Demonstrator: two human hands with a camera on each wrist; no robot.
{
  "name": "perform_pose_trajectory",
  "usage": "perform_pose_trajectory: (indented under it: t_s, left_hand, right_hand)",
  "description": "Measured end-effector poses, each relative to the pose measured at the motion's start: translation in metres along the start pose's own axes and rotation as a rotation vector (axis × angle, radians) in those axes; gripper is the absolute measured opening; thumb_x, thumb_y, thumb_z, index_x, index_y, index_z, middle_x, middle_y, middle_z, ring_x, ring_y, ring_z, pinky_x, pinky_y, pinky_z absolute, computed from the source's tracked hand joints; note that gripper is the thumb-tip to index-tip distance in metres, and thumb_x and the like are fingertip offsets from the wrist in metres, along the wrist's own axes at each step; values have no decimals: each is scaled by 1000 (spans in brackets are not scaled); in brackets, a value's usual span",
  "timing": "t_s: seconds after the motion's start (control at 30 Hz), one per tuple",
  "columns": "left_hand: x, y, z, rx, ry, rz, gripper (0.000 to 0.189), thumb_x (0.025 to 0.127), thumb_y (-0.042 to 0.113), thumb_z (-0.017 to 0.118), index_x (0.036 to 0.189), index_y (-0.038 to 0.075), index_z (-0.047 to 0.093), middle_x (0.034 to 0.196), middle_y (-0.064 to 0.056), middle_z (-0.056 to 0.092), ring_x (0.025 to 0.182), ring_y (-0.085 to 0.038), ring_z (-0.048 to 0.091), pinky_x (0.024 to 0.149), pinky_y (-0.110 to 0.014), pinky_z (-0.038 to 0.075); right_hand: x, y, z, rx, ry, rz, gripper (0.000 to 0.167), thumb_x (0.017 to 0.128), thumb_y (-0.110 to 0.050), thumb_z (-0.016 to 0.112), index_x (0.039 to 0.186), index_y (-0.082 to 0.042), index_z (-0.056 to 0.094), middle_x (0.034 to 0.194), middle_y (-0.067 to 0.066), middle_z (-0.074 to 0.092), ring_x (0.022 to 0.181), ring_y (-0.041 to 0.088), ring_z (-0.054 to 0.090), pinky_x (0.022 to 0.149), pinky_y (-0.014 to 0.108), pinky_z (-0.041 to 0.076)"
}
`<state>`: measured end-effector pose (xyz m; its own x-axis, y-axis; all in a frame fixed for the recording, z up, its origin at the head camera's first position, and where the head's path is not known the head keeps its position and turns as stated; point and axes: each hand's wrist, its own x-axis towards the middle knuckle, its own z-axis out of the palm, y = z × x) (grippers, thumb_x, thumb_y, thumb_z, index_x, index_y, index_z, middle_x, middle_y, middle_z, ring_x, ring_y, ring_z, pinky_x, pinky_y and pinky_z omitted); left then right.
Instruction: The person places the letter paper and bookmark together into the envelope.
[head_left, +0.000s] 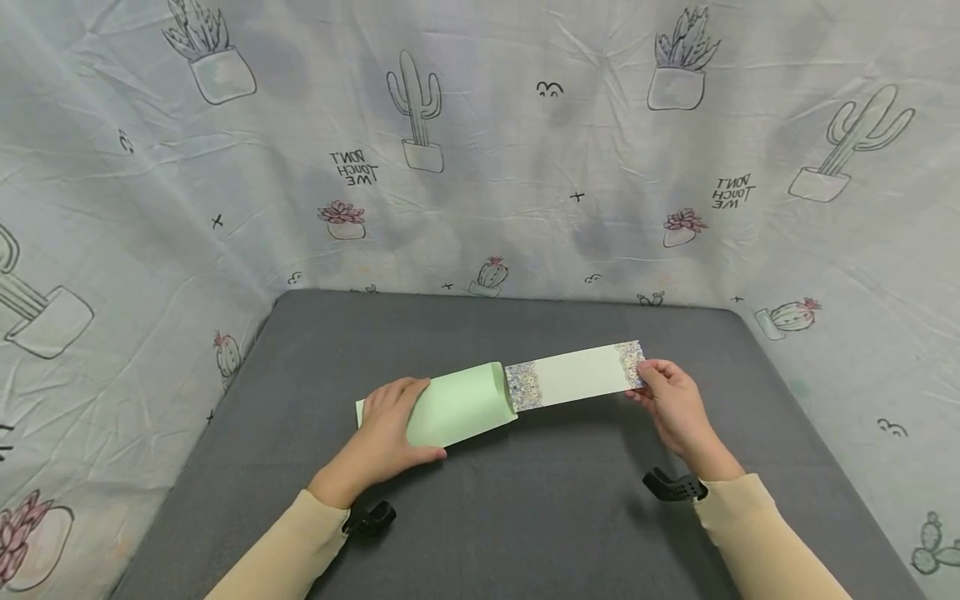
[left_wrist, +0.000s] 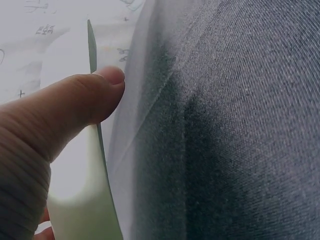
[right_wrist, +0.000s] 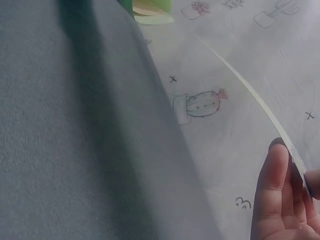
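Note:
A pale green paper envelope is tilted over the grey table, its mouth facing right. My left hand grips its left part, with the thumb against the near edge in the left wrist view. At the right, a long white card with floral bands at both ends is pinched at its right end by my right hand. The card's left end is beside the envelope's mouth. From the right wrist, the card appears as a thin bent edge, apart from the envelope; a pale inner layer shows in the mouth.
The grey tabletop extends under both hands. Behind it and at the sides hangs a white cloth printed with cacti and potted plants. A black band with a small device sits on each wrist, below beige sleeves.

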<state>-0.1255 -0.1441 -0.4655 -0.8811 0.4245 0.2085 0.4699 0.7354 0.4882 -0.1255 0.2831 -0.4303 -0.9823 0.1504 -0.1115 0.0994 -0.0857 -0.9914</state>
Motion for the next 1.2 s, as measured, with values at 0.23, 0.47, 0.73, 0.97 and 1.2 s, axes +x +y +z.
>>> perform_pose_trajectory:
  t_s: [0.23, 0.47, 0.73, 0.97, 1.2]
  left_hand:
    - [2, 2, -2, -4, -11, 18, 98, 68, 52, 83, 146, 15, 38, 141, -6, 39, 131, -26, 32, 109, -50, 14]
    - [2, 4, -3, -15, -20, 27, 99, 68, 51, 84, 147, 14, 37, 143, -6, 38, 132, -27, 31, 109, -52, 14]
    - [2, 3, -3, -9, 18, 53, 99, 66, 51, 85, 146, 12, 39, 141, -8, 40, 130, -29, 34, 107, -54, 17]
    - [5, 2, -3, -9, 37, 62, 99, 66, 49, 86, 145, 12, 40, 140, -8, 40, 129, -28, 34, 107, -53, 18]
    - [6, 3, -3, -15, 37, 64, 98, 65, 48, 86, 145, 13, 40, 140, -8, 41, 129, -28, 35, 106, -53, 18]
  right_hand:
    - [0, 2, 11, -43, -34, 11, 28, 102, -21, 51, 113, 4, 45, 100, 9, 57, 80, 13, 61, 75, 28, 54]
    - [2, 6, 26, -77, -49, 15, 29, 102, -21, 52, 112, 5, 45, 100, 12, 57, 80, 16, 63, 78, 34, 55]
    - [-2, 7, 33, -155, -68, -9, 34, 100, -25, 56, 112, 6, 49, 93, 10, 61, 78, 20, 63, 76, 39, 56]
    - [-8, 7, 41, -254, -98, -44, 37, 99, -25, 57, 116, 7, 52, 96, 16, 62, 82, 27, 65, 75, 38, 56]
    - [-12, 9, 53, -306, -127, -75, 32, 99, -24, 58, 114, 4, 54, 96, 20, 64, 88, 43, 63, 75, 46, 55]
